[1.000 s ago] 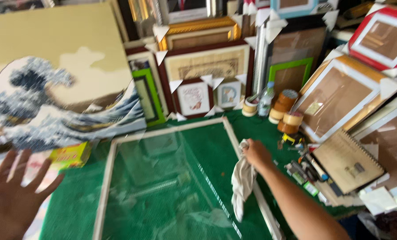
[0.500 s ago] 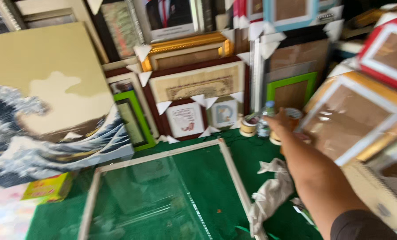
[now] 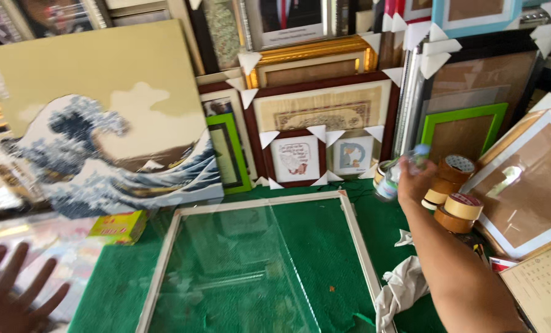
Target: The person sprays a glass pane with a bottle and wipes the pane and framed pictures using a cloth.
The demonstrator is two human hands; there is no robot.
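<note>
My right hand (image 3: pixel 414 180) is stretched out to the back of the green mat and grips a small clear plastic bottle (image 3: pixel 394 172) with a pale blue cap, tilted in the air. A white cloth (image 3: pixel 400 290) lies crumpled on the mat under my forearm. A pale wooden frame (image 3: pixel 357 237) with a glass pane in it lies flat on the mat in front of me. My left hand (image 3: pixel 13 296) rests flat with spread fingers at the lower left, on a sheet of glass beside a large wave painting (image 3: pixel 103 123).
Stacked rolls of brown tape (image 3: pixel 454 191) stand right of the bottle. Many picture frames (image 3: pixel 322 132) with white corner guards lean against the back. A small yellow-green box (image 3: pixel 118 227) lies left of the flat frame. A calendar (image 3: pixel 544 290) lies at the right.
My right hand let go of the white cloth, reached to the back and took hold of the clear bottle. The cloth now lies on the mat. The left hand stays flat.
</note>
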